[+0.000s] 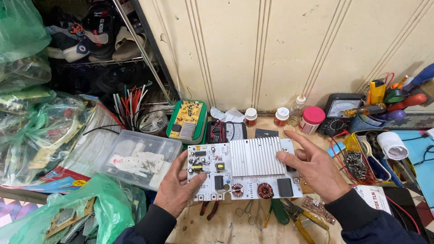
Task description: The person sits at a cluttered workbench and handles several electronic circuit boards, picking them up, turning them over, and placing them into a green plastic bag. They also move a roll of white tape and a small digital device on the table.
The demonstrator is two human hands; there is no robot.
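Gripping the white circuit board (244, 169) by its nine o'clock edge, my left hand (178, 190) should hold it level above the table (226, 226) while my spread right hand (312, 169) steadies three o'clock.

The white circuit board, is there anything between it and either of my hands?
Nothing visible. The left hand already grips the white circuit board by its left edge, thumb lying on the top face. The right hand touches the right side, fingertips at the finned heat sink. Both hands are in direct contact.
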